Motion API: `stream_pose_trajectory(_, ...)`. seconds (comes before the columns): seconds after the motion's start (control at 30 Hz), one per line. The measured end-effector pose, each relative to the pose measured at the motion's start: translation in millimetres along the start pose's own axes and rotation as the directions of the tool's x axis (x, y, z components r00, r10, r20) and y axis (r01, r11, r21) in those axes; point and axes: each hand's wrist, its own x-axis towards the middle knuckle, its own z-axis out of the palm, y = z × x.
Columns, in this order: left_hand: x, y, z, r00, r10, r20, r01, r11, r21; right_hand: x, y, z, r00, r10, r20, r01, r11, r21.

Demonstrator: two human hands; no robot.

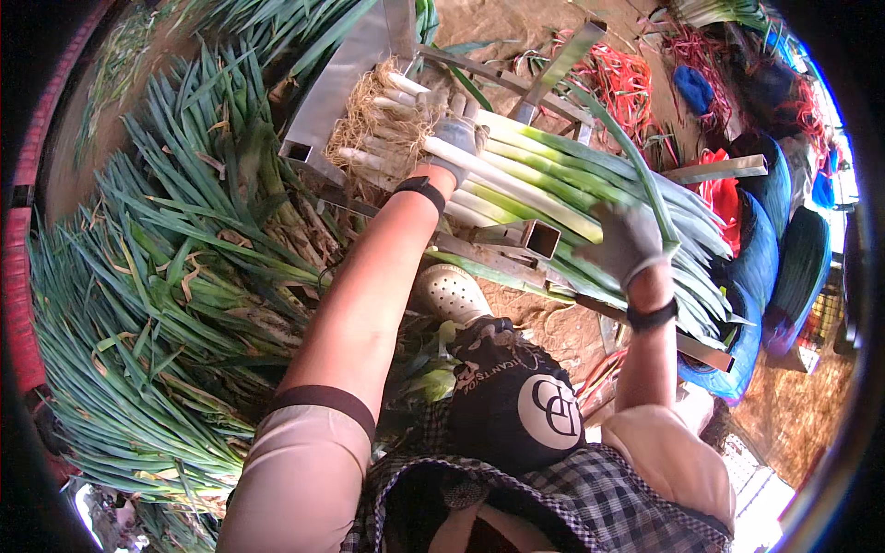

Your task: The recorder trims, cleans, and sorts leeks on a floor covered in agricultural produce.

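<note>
A bundle of long leeks (pixel 544 180) lies across a metal frame (pixel 530 238), its white stalks and tangled roots (pixel 383 111) to the left and green leaves to the right. My left hand (pixel 456 134), in a grey glove, is closed round the stalks just right of the roots. One white stalk crosses in front of it and hides part of the palm. Over the green leaves is my right hand (pixel 629 241), also gloved and smeared by motion. Its fingers look stretched out and apart, beside a long bent leaf (pixel 636 152).
A large heap of leeks (pixel 157 304) fills the left side. A metal plate (pixel 355 55) stands at the roots' end. Red strips (pixel 622 83) litter the ground at the far right. Blue-wrapped bundles (pixel 761 244) lie right of the frame. A beige clog (pixel 452 293) shows below it.
</note>
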Motion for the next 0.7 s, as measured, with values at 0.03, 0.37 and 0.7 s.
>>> stream_pose_trajectory(0.03,0,3,2,1.0,0.006,0.0,-0.006,0.999,-0.033,-9,2,11,0.999,0.027,0.026,-0.027,0.999,-0.02)
stream_pose_trajectory(0.37,-2,14,-25,0.991,-0.063,0.117,0.067,0.997,-0.032,-26,-12,-82,0.639,-0.042,-0.768,0.066,0.998,0.0)
stream_pose_trajectory(0.7,2,10,-22,0.993,-0.044,0.11,0.043,0.999,0.015,99,5,-30,0.907,-0.174,-0.383,0.161,0.985,-0.066)
